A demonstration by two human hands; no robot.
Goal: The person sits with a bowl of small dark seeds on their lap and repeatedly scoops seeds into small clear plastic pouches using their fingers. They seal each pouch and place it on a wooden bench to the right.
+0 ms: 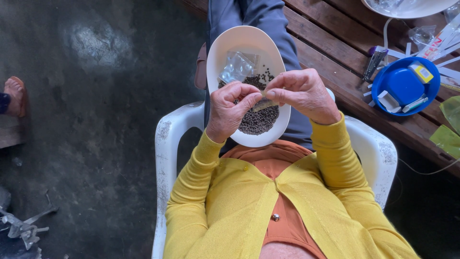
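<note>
An oval white bowl (223, 45) rests on my lap, holding a heap of small dark round seeds (261, 120) and several clear little plastic bags (238, 66). My left hand (230, 110) and my right hand (304, 93) meet above the bowl. Both pinch a small clear packet (264, 104) between thumbs and fingertips, over the seeds. The packet's contents are hard to make out. My sleeves are yellow.
I sit in a white plastic chair (167, 139). A wooden slatted bench (335, 33) stands at the right with a blue round lid (402, 84) holding small items, clear bags and another white bowl (412, 9). Another person's foot (14, 96) shows at far left on the dark floor.
</note>
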